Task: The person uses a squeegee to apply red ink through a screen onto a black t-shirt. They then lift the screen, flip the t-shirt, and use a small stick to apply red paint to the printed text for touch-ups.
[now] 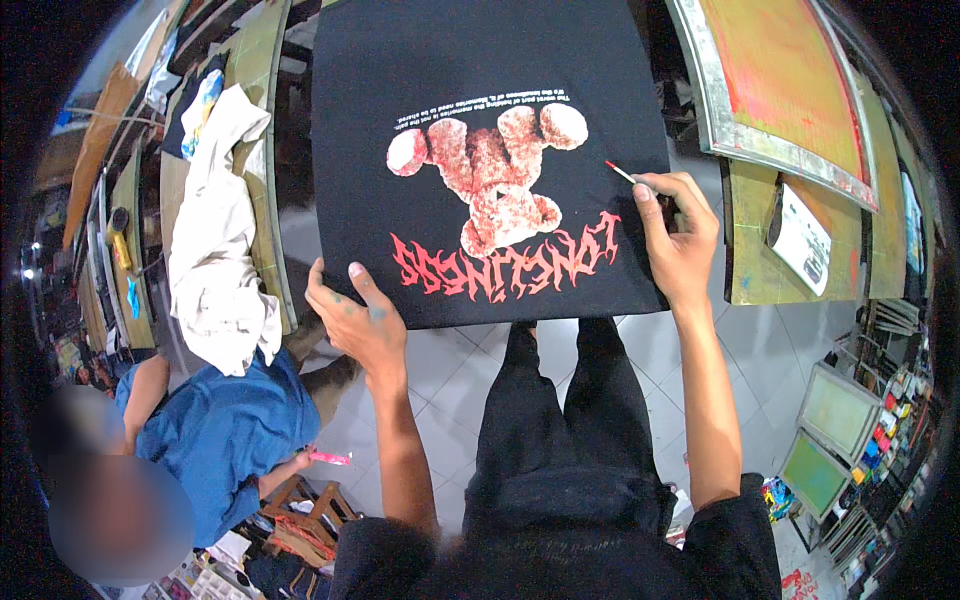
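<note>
A black T-shirt (370,60) lies stretched flat in front of me. Its print, upside down from my side, is a reddish-brown teddy bear (490,165) with small white text above and red jagged lettering (510,268) nearest me. My right hand (682,225) is at the shirt's right side, pinching a thin pale stick (622,173) whose tip is red. That tip points up and left over black fabric, right of the bear. At the near left corner of the shirt, my left hand (358,312) has its fingers apart, with bluish smudges on the skin, and holds nothing.
To the right stand a printing screen (790,80) in a metal frame and a white printed piece (800,240) on a board. A white cloth (222,230) lies along the left board. A person in blue (225,440) sits close by at lower left, holding something pink.
</note>
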